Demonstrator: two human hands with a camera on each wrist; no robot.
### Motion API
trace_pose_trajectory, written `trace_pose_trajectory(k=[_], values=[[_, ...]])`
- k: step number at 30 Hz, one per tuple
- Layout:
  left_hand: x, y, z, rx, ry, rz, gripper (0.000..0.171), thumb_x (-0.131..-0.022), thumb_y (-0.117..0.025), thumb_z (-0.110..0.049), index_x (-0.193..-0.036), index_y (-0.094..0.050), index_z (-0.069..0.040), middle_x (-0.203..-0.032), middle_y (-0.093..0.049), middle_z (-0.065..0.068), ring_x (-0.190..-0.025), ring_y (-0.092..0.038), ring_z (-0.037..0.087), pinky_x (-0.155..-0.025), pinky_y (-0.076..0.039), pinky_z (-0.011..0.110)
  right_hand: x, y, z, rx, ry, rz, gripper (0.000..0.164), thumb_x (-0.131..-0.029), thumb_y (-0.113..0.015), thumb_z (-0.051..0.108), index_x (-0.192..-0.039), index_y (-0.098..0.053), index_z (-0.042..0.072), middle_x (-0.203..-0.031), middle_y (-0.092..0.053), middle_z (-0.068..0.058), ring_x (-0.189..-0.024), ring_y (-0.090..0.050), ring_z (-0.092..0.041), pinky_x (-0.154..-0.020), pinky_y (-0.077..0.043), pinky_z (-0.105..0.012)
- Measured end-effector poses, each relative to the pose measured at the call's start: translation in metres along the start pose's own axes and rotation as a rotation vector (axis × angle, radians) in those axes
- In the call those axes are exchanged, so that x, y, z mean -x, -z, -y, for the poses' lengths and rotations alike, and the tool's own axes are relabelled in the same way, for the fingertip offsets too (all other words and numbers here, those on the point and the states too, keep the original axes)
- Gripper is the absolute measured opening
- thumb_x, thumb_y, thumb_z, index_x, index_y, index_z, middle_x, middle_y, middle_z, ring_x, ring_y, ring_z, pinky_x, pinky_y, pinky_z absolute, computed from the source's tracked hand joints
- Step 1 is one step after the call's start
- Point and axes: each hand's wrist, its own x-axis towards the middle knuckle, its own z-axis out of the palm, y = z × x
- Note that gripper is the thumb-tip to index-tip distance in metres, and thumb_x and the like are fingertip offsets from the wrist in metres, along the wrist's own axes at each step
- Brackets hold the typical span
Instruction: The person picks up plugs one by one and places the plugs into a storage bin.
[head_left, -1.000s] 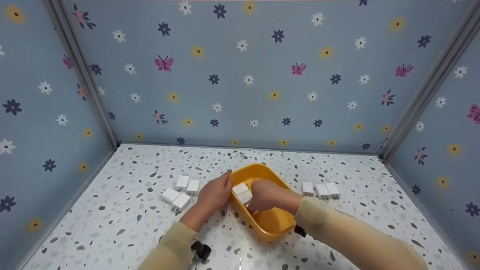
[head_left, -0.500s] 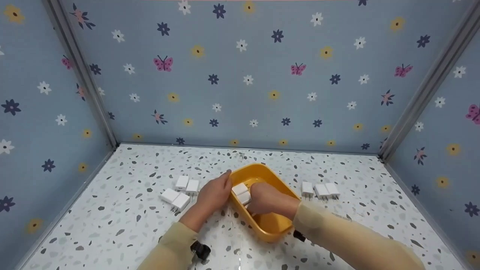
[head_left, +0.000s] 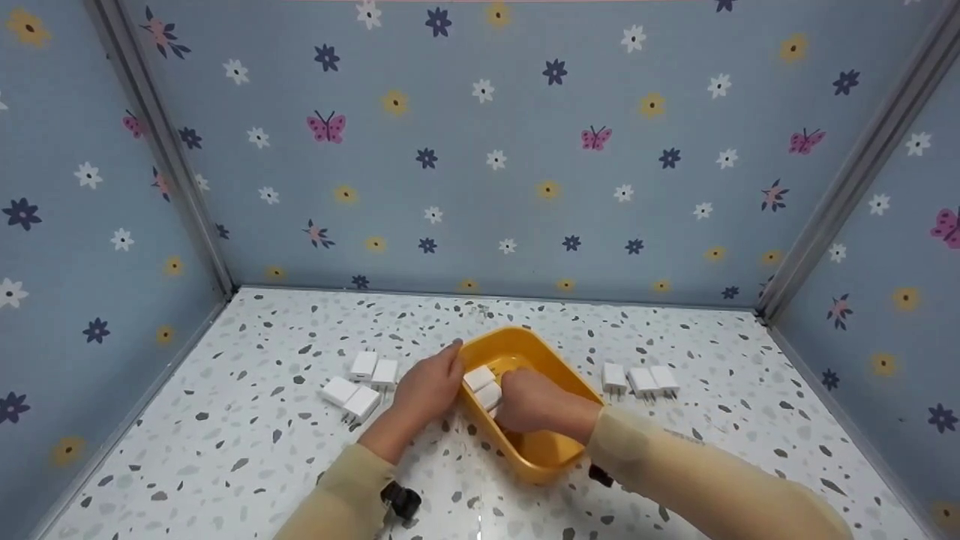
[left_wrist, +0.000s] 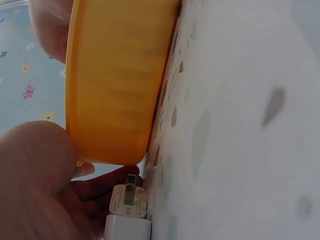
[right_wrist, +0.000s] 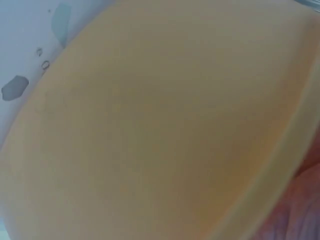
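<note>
A yellow plastic bin (head_left: 551, 452) stands on the speckled tabletop at a slant. My left hand (head_left: 429, 386) grips its left side, thumb at the rim. In the left wrist view, the fingers reach around the end of the bin wall (left_wrist: 117, 90). Inside the bin, white plug chargers (head_left: 481, 378) lie side by side along the left wall. Right beside them my right hand (head_left: 531, 401) reaches down with bent fingers. Its fingertips are hidden, and I cannot tell what they hold. The bin's outer wall (right_wrist: 150, 125) fills most of the right wrist view.
Several white chargers (head_left: 363, 403) lie left of my left hand, and one charger (left_wrist: 129, 202) shows its prong close by in the left wrist view. Three more chargers (head_left: 613, 377) sit right of the bin. Flower-patterned panels (head_left: 495, 150) enclose the back and sides.
My right hand has shifted slightly within the bin beside the chargers. The left hand and the bin have stayed in place.
</note>
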Motion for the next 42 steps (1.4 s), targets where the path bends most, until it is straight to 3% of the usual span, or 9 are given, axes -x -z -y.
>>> trace_pose_trajectory(k=[6, 22, 28, 31, 38, 42], values=[[0.000, -0.001, 0.002, 0.003, -0.006, 0.001, 0.054, -0.120, -0.043, -0.032, -0.167, -0.052, -0.008, -0.162, -0.060, 0.015, -0.143, -0.062, 0.040, -0.120, -0.049, 0.058, -0.001, 0.004, -0.001, -0.013, 0.024, 0.011, 0.008, -0.095, -0.078, 0.011, -0.094, -0.071, 0.010, -0.081, -0.066, -0.004, -0.072, -0.060, -0.019, -0.070, -0.051, -0.030], [-0.002, 0.000, 0.001, -0.005, 0.013, 0.016, 0.054, -0.120, -0.041, -0.033, -0.168, -0.051, -0.011, -0.162, -0.060, 0.015, -0.144, -0.061, 0.040, -0.122, -0.047, 0.058, 0.004, 0.011, -0.006, -0.007, 0.087, 0.006, 0.010, -0.098, -0.076, 0.018, -0.103, -0.072, 0.011, -0.083, -0.069, -0.002, -0.074, -0.062, -0.020, -0.074, -0.055, -0.034], [-0.001, 0.000, 0.001, 0.004, 0.022, 0.025, 0.054, -0.120, -0.041, -0.034, -0.168, -0.050, -0.011, -0.163, -0.059, 0.014, -0.145, -0.060, 0.039, -0.123, -0.046, 0.058, 0.005, 0.021, -0.011, 0.015, 0.121, -0.045, 0.034, -0.097, -0.085, 0.037, -0.110, -0.076, 0.008, -0.091, -0.071, -0.001, -0.079, -0.064, -0.019, -0.081, -0.060, -0.039], [0.000, 0.001, 0.000, 0.005, 0.017, 0.018, 0.054, -0.120, -0.041, -0.033, -0.168, -0.051, -0.010, -0.162, -0.059, 0.015, -0.144, -0.061, 0.040, -0.122, -0.047, 0.058, 0.007, 0.028, -0.015, 0.009, 0.141, -0.086, 0.043, -0.098, -0.086, 0.040, -0.119, -0.075, 0.003, -0.099, -0.074, -0.004, -0.084, -0.066, -0.019, -0.087, -0.061, -0.042], [0.000, -0.001, 0.000, -0.001, 0.008, 0.011, 0.053, -0.120, -0.041, -0.031, -0.167, -0.051, -0.007, -0.163, -0.059, 0.014, -0.145, -0.061, 0.039, -0.122, -0.047, 0.058, 0.011, 0.043, -0.026, -0.060, 0.156, -0.143, 0.044, -0.099, -0.086, 0.036, -0.125, -0.072, 0.002, -0.116, -0.075, -0.012, -0.097, -0.069, -0.023, -0.095, -0.062, -0.044], [0.000, -0.001, 0.000, 0.001, 0.015, 0.010, 0.054, -0.120, -0.041, -0.032, -0.168, -0.051, -0.009, -0.165, -0.058, 0.012, -0.146, -0.060, 0.038, -0.123, -0.047, 0.056, 0.014, 0.050, -0.035, -0.074, 0.186, -0.170, 0.039, -0.099, -0.087, 0.034, -0.122, -0.075, 0.005, -0.114, -0.073, -0.010, -0.095, -0.067, -0.022, -0.093, -0.062, -0.043]])
